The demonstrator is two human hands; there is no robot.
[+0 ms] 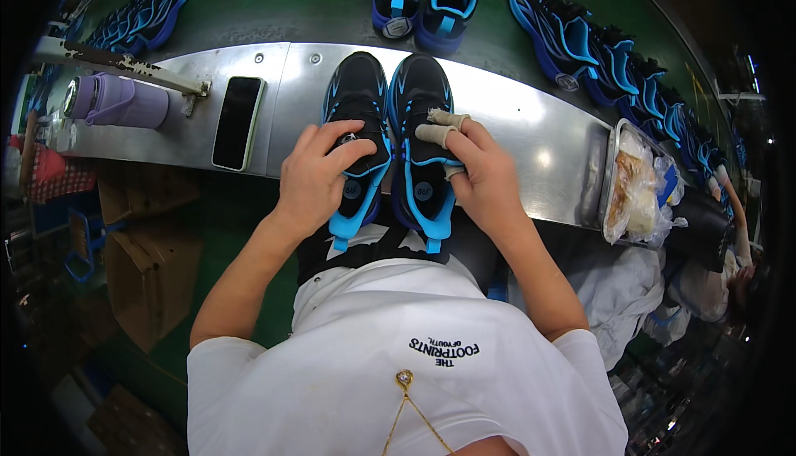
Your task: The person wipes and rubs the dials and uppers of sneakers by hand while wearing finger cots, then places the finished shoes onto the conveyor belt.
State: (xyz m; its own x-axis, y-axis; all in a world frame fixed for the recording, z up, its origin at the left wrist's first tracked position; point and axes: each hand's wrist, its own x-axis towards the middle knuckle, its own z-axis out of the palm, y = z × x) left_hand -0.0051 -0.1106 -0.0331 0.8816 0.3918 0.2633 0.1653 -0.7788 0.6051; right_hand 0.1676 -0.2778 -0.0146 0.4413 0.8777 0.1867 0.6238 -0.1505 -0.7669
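Centre of frame: left shoe (356, 83) and right shoe (420, 83), black with blue trim, side by side, toes up-frame, heels overhanging the near steel edge. Left hand (308, 172): thumb and forefinger at the left shoe's tongue, spread about a small round piece. Right hand (487, 172): fingers in cloth covers (436, 134) lie over the right shoe's opening. Hands apart from each other; cannot tell how firmly either grips.

Handling (judgement): steady each shoe by its upper, keep the tongue flat and centred, press evenly lest the heels tip. Covers probably dull touch; check by eye.

Surface: shiny steel strip (522, 162). Metal tray (611, 176) of bagged items, right; phone (238, 123), screen dark, left of centre; lilac bottle (133, 101) farther left.

Room: carton (153, 286), lower left. Beyond steel: green worktop (282, 8), another pair (448, 12) upper centre, shoe row (609, 66) upper right.
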